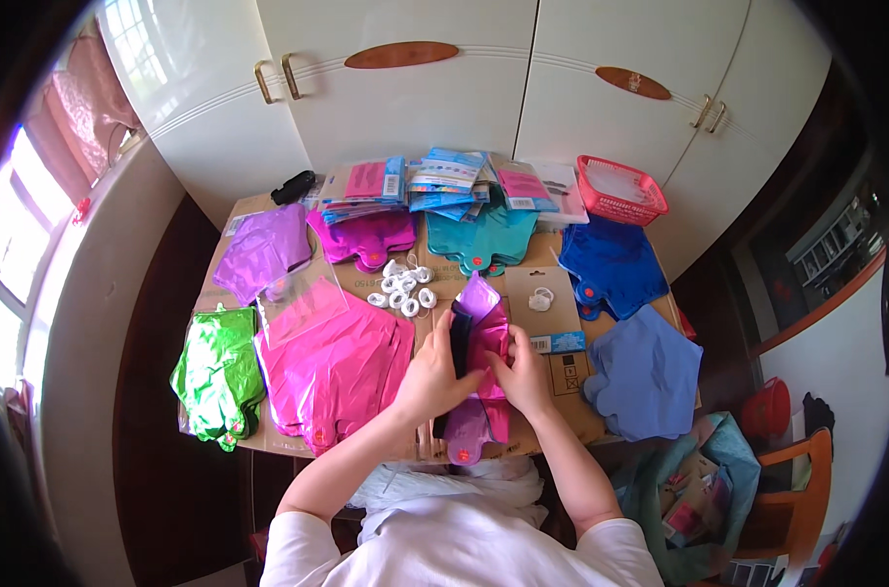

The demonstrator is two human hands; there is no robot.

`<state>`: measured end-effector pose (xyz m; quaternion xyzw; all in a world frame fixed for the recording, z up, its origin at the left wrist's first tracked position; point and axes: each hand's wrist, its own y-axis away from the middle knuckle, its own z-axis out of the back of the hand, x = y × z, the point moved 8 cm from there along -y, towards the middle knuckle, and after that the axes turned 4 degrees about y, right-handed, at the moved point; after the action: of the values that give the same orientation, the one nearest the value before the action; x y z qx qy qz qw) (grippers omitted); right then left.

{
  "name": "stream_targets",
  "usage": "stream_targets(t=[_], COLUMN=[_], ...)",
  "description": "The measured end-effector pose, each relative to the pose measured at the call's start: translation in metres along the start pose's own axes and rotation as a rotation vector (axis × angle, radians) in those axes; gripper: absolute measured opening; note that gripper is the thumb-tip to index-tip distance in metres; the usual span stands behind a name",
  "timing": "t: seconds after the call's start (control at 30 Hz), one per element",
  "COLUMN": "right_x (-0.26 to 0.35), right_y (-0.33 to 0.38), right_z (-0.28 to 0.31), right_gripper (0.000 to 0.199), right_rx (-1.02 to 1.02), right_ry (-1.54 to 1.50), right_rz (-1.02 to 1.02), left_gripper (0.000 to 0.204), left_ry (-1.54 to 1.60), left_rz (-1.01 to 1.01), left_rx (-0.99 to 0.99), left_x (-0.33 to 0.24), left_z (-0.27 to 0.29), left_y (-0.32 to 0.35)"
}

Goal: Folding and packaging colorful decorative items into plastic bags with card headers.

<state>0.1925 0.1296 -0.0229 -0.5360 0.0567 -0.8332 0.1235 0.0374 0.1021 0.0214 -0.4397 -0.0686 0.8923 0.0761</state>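
Between my hands is a small folded bundle of flat foil balloons (pixel 488 342), with pink, light purple and very dark layers showing. My left hand (pixel 436 370) grips its left side, over the dark layer, the thumb pointing inward. From the right, my right hand (pixel 521 376) holds the pink layer's edge, its thumb near the left one. A light purple rounded tab hangs at the near end of the bundle. Left of it lies a wide pile of hot pink foil balloons (pixel 351 367). Coils of white ribbon (pixel 402 286) sit just beyond my hands.
Cardboard covers the table. More flat foil piles lie around: green (pixel 216 372), purple (pixel 258 256), magenta (pixel 371 238), teal (pixel 483 235), dark blue (pixel 611 266) and slate blue (pixel 650 372). Printed packages (pixel 449 176) and a red basket (pixel 620 191) line the back. A bag (pixel 733 460) stands lower right.
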Motion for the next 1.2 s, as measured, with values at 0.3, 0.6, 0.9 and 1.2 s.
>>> stream_targets(t=[0.3, 0.6, 0.9, 1.2], right_x=[0.029, 0.042, 0.012, 0.050], right_y=[0.000, 0.016, 0.021, 0.015], right_z=[0.023, 0.003, 0.055, -0.044], right_gripper=[0.071, 0.068, 0.074, 0.048], right_rx=[-0.075, -0.013, -0.058, 0.276], right_ry=[0.540, 0.687, 0.786, 0.891], right_rz=[0.176, 0.263, 0.015, 0.540], left_gripper=[0.034, 0.032, 0.028, 0.040], left_ry=[0.145, 0.302, 0.350, 0.127], left_rz=[0.272, 0.363, 0.384, 0.321], left_rx=[-0.001, 0.014, 0.068, 0.059], left_x=[0.077, 0.109, 0.120, 0.093], left_z=[0.018, 0.003, 0.008, 0.014], left_y=[0.005, 0.023, 0.043, 0.028])
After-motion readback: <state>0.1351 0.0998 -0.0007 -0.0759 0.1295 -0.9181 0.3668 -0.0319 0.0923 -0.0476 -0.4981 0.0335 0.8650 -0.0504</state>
